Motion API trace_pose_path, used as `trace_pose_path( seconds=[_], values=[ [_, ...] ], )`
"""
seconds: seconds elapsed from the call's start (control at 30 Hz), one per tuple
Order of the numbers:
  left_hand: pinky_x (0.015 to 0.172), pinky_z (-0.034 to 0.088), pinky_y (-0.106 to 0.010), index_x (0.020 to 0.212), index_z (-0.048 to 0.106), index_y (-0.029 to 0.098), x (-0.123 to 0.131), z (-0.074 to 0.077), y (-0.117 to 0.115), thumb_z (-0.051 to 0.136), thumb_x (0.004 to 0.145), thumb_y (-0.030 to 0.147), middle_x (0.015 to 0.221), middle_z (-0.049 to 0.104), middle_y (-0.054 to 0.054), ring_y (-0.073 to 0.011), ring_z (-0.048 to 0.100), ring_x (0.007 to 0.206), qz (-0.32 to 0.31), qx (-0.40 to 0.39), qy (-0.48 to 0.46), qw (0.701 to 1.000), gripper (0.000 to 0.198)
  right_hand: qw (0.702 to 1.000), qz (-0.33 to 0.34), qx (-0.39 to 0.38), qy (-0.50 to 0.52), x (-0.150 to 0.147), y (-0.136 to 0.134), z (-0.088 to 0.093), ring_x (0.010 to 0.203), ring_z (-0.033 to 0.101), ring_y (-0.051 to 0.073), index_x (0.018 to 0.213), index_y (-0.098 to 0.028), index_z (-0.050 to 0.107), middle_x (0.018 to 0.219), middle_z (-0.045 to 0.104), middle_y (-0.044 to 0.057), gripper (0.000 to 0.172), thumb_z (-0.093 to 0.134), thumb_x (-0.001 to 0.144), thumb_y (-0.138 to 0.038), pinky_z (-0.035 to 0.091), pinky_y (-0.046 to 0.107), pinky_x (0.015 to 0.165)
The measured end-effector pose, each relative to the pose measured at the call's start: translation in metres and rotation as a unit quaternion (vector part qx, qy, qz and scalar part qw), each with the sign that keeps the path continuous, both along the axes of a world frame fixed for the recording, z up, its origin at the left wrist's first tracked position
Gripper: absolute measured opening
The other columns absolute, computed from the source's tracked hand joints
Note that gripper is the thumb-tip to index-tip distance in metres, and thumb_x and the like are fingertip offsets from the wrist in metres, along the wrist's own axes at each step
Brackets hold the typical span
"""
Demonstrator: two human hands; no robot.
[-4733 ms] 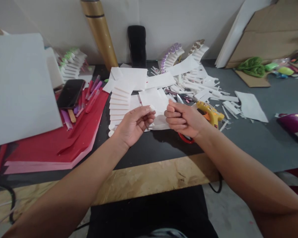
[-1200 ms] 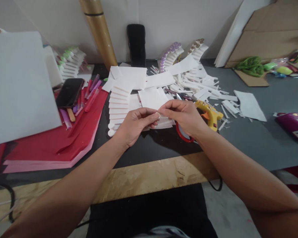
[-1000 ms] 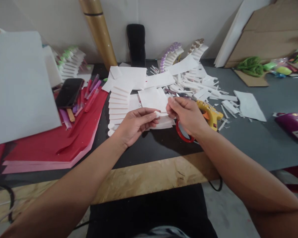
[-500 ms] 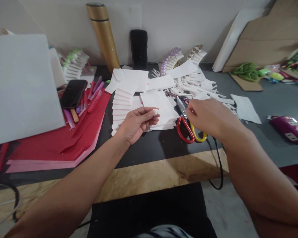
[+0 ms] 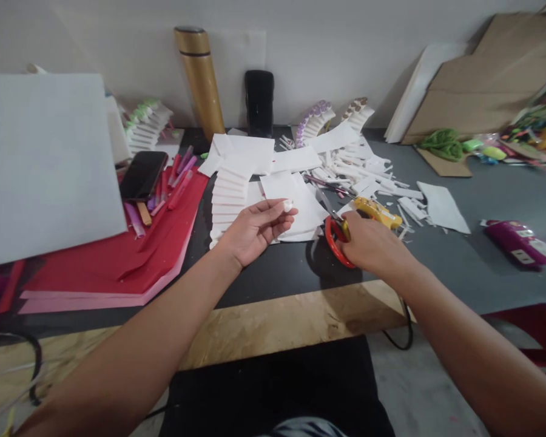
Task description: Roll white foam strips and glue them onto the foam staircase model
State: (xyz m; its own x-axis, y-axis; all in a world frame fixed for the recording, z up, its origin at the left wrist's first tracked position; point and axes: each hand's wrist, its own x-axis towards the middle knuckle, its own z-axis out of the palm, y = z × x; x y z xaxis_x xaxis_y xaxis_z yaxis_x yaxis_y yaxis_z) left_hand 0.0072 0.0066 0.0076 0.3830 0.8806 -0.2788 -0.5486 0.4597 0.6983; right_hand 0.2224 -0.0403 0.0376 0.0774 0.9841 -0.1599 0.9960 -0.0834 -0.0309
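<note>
A small white piece (image 5: 288, 206) is pinched between the thumb and fingers of my left hand (image 5: 260, 232), above a stack of white paper (image 5: 300, 194). My right hand (image 5: 368, 244) is closed on the handles of the scissors (image 5: 338, 243), one red and one yellow. The scissor blades point up and left toward the paper. Just beyond my right hand lies a yellow tool (image 5: 377, 212). White strips fanned in a row (image 5: 230, 194) lie to the left of the paper stack.
Rolled white paper bits (image 5: 355, 167) are piled behind the scissors. Red sheets (image 5: 118, 261), a phone (image 5: 143, 176) and pens lie left. A gold bottle (image 5: 202, 85) and a black case (image 5: 259, 103) stand by the wall. A purple packet (image 5: 521, 244) lies right.
My right hand has come down onto the scissors and taken hold of the handles. The yellow tool now shows beyond it. My left hand still pinches the white piece. The view has shifted slightly.
</note>
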Motion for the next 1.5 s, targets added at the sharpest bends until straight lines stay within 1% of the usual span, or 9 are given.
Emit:
trace_pose_path(
  seconds=[0.07,0.13,0.23,0.33,0.37,0.53,0.63,1.13,1.5],
  values=[
    [0.067,0.059,-0.015,0.088,0.076,0.008,0.0,-0.001,0.001,0.064,0.091,0.003,0.086,0.078,-0.011,-0.0083,0.072,0.067,-0.001,0.006,-0.012,1.0,0.014,0.997,0.018,0.024,0.073,0.006,-0.001,-0.006,0.086,0.071,0.035,0.116,-0.01,0.061,0.085,0.071,0.017,0.034,0.055,0.084,-0.017,0.046,0.037,0.067],
    [0.07,0.06,-0.015,0.088,0.077,0.009,-0.001,-0.003,0.001,0.065,0.089,0.001,0.09,0.079,-0.011,-0.0078,0.072,0.069,0.004,0.016,-0.021,1.0,0.014,0.976,0.027,0.054,0.208,0.011,-0.003,-0.014,0.078,0.07,0.028,0.126,-0.013,0.056,0.082,0.068,0.01,0.043,0.058,0.084,-0.02,0.047,0.034,0.064],
    [0.075,0.06,-0.015,0.087,0.077,0.011,0.0,-0.004,0.002,0.069,0.085,0.0,0.095,0.08,-0.011,-0.0079,0.073,0.074,0.015,0.029,-0.02,0.999,0.013,0.903,0.025,0.101,0.416,0.017,-0.007,-0.017,0.07,0.068,0.023,0.133,-0.02,0.048,0.083,0.063,0.002,0.053,0.066,0.086,-0.035,0.05,0.033,0.063],
    [0.078,0.06,-0.016,0.088,0.077,0.012,0.001,-0.004,0.001,0.07,0.084,0.0,0.095,0.08,-0.011,-0.008,0.073,0.075,0.02,0.041,-0.02,0.999,0.015,0.862,0.024,0.137,0.488,0.017,-0.016,-0.008,0.082,0.069,0.025,0.127,-0.026,0.049,0.091,0.064,0.004,0.054,0.071,0.085,-0.052,0.053,0.036,0.071],
    [0.079,0.06,-0.017,0.088,0.077,0.012,0.002,-0.004,0.001,0.069,0.084,-0.001,0.095,0.08,-0.011,-0.0079,0.073,0.075,0.021,0.044,-0.019,0.999,0.015,0.864,0.037,0.139,0.482,0.016,-0.02,-0.004,0.086,0.068,0.025,0.126,-0.026,0.049,0.094,0.064,0.005,0.057,0.073,0.083,-0.055,0.053,0.037,0.074],
    [0.084,0.06,-0.02,0.088,0.076,0.013,0.004,-0.003,-0.001,0.073,0.082,0.002,0.092,0.079,-0.008,-0.0086,0.073,0.076,0.029,0.045,0.003,0.999,0.012,0.935,0.078,0.126,0.322,0.007,-0.034,0.006,0.083,0.063,0.024,0.122,-0.024,0.054,0.1,0.066,0.007,0.071,0.08,0.072,-0.067,0.05,0.036,0.073],
    [0.088,0.061,-0.022,0.084,0.075,0.013,0.005,-0.003,-0.001,0.075,0.079,0.001,0.084,0.076,-0.003,-0.0089,0.073,0.076,0.035,0.047,-0.001,0.998,0.012,0.949,0.08,0.114,0.282,0.0,-0.038,0.005,0.084,0.063,0.024,0.122,-0.023,0.055,0.105,0.067,0.009,0.074,0.078,0.071,-0.072,0.049,0.034,0.072],
    [0.093,0.062,-0.029,0.081,0.072,0.013,0.008,-0.004,-0.008,0.083,0.072,0.004,0.083,0.074,-0.001,-0.012,0.073,0.082,0.01,0.079,0.003,0.997,0.016,0.951,0.101,0.137,0.258,-0.008,-0.035,-0.001,0.069,0.06,0.02,0.122,-0.023,0.056,0.089,0.067,0.006,0.075,0.073,0.073,-0.077,0.046,0.032,0.064],
    [0.088,0.063,-0.03,0.078,0.072,0.013,0.009,-0.006,-0.009,0.082,0.073,0.003,0.078,0.077,-0.002,-0.0134,0.076,0.076,0.016,0.078,-0.006,0.997,0.014,0.946,0.111,0.16,0.261,-0.011,-0.042,-0.002,0.058,0.052,0.015,0.113,-0.022,0.059,0.073,0.061,0.0,0.057,0.074,0.081,-0.067,0.042,0.029,0.061]
  ],
)
